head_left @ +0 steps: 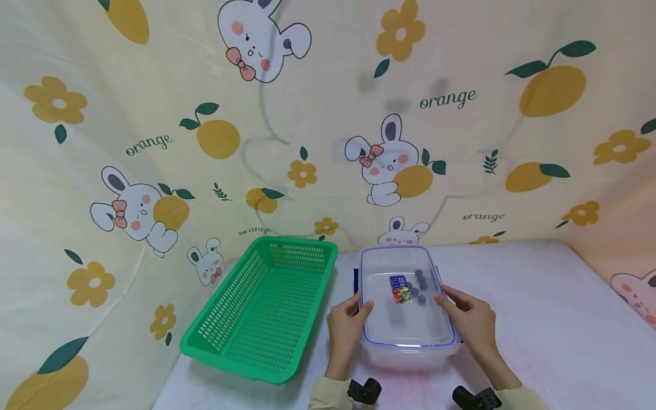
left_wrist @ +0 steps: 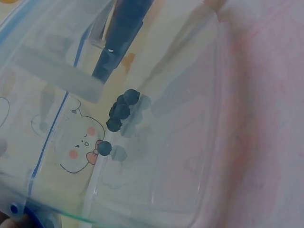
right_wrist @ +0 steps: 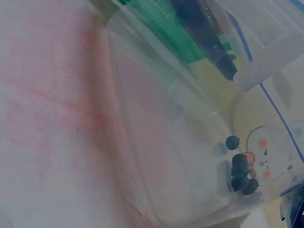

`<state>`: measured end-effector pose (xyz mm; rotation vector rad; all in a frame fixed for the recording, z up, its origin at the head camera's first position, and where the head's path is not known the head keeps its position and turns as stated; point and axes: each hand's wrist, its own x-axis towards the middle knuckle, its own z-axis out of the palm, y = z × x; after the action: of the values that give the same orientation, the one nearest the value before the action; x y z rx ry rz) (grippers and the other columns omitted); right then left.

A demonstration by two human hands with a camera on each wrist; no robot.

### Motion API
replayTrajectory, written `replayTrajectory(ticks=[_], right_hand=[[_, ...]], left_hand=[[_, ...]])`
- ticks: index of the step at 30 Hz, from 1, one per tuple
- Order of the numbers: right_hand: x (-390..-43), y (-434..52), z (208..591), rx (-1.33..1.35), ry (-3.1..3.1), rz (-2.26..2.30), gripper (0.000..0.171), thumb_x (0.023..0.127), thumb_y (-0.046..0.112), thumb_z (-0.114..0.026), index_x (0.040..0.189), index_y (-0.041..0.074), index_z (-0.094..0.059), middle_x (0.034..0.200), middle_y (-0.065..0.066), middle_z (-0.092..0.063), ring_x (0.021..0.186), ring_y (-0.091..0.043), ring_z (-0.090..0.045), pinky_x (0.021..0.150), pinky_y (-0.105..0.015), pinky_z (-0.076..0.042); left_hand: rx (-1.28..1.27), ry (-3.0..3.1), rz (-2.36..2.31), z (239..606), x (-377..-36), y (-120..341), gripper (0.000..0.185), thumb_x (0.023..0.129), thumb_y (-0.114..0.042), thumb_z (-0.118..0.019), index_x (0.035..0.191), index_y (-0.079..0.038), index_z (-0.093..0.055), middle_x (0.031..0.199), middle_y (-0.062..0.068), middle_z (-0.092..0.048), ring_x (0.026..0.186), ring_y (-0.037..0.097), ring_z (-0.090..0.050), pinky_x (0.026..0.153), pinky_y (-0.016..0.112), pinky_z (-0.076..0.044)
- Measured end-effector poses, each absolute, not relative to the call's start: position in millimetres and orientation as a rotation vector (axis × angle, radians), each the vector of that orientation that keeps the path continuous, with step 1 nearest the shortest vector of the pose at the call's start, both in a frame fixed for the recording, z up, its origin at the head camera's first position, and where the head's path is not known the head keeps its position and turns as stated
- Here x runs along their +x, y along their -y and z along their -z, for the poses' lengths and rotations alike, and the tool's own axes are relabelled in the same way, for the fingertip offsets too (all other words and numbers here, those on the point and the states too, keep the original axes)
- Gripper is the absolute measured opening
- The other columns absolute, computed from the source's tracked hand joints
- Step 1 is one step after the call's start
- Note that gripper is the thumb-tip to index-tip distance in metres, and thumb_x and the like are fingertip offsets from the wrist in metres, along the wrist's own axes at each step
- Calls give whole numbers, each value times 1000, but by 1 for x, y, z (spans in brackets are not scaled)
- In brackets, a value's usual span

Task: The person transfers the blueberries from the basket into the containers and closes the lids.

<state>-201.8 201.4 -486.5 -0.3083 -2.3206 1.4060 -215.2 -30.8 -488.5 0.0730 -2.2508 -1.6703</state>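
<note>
Head view: clear plastic container (head_left: 407, 307) with a blue-edged lid sitting on the white table (head_left: 543, 319), near the middle of the front edge. Left hand (head_left: 345, 330) laid against its left side with thumb on the lid edge, right hand (head_left: 471, 319) against its right side, fingers fairly straight and pressing the lid rim. Not really clamped around anything as far as visible. Small dark berries (head_left: 419, 283) inside, toward the far half, next to a sticker (head_left: 401, 288) on the lid. Empty-looking green basket (head_left: 266, 307) just left of the container, close to the left edge of the table. Bunny-and-orange cloth (head_left: 154, 142) hanging behind.

Left wrist view: looking through the container wall (left_wrist: 190, 142), a cluster of berries (left_wrist: 121, 111) against the clear plastic, blue latch (left_wrist: 118, 38) up top. Fingers barely in frame, grip impossible to tell here.

Right wrist view: same container (right_wrist: 166, 142) from the other side, berries (right_wrist: 240, 173) low at the right, green basket (right_wrist: 175, 28) showing through. Hand itself not visible.
</note>
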Motion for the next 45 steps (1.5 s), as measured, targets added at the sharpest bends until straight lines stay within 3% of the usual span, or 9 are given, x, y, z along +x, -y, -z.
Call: replayTrajectory(ticks=[12, 20, 26, 32, 42, 45], right_hand=[[-200, -203, 484, -314, 2385, -1418, 56, 87, 45, -71, 122, 1, -66, 114, -20, -66, 104, -36, -63, 67, -7, -41], [-192, -205, 484, -329, 2439, -1369, 61, 85, 47, -72, 126, 2, -64, 112, -18, -67, 104, -33, -63, 75, -21, -52], [-186, -208, 479, -313, 2498, -1298, 62, 80, 48, -77, 119, 0, -68, 92, -8, -69, 88, -25, -61, 63, -26, -41], [-189, -205, 477, -309, 2486, -1287, 58, 78, 43, -80, 113, -3, -70, 82, -4, -68, 76, -17, -58, 59, -25, -41], [-189, -202, 476, -344, 2446, -1281, 50, 79, 37, -81, 107, -3, -72, 79, -4, -67, 69, -15, -53, 58, -25, -39], [-190, -202, 476, -361, 2454, -1302, 53, 80, 39, -80, 112, -1, -71, 85, -8, -68, 75, -18, -56, 61, -26, -41]], left_hand=[[82, 2206, 1810, 488, -217, 34, 39, 78, -23, -83, 109, -2, -73, 103, 15, -70, 93, 25, -69, 75, 33, -55], [15, 2214, 1840, 489, -206, 40, 40, 80, -22, -82, 110, 2, -72, 104, 17, -70, 95, 28, -68, 76, 36, -55], [-5, 2222, 1862, 482, -198, 42, 37, 77, -14, -84, 107, 3, -72, 103, 18, -70, 95, 30, -68, 77, 37, -55], [44, 2229, 1876, 480, -199, 40, 39, 75, -14, -85, 107, 4, -72, 106, 19, -69, 98, 30, -67, 79, 36, -54], [69, 2245, 1856, 477, -199, 39, 37, 76, -13, -84, 106, 3, -72, 101, 17, -70, 91, 26, -69, 74, 35, -56], [64, 2217, 1860, 480, -202, 39, 42, 75, -14, -85, 110, 5, -70, 105, 19, -69, 97, 29, -68, 80, 38, -54]])
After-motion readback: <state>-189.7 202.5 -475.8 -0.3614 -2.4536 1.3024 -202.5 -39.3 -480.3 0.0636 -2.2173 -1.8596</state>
